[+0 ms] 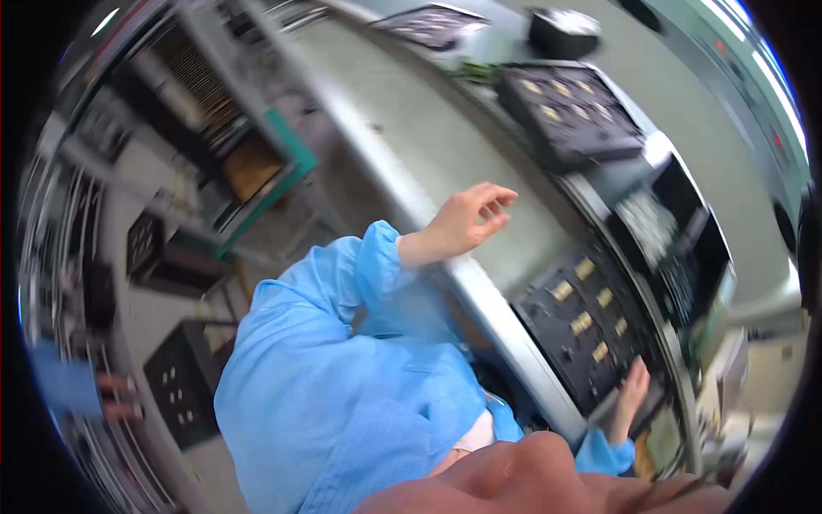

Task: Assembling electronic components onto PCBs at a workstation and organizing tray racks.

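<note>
My left hand (pixel 467 224) hangs over the metal-edged bench (pixel 419 128), its fingers loosely bent and the thumb apart, with nothing in it. At the lower right, my right hand (pixel 632 396) is beside the near right corner of a black tray (pixel 548 334). Its fingers look stretched out, though smeared by motion; whether they touch the tray I cannot tell. Several small pale-gold parts (pixel 582 323) sit in rows in this tray. Both my sleeves are light blue.
Beyond the bench strip stands another black tray (pixel 569 111) with similar parts. A black bin (pixel 655 227) holds clear plastic pieces. Black boxes (pixel 181 381) stand low on the left. Another person's hand (pixel 117 396) shows at the left rim, near metal rails.
</note>
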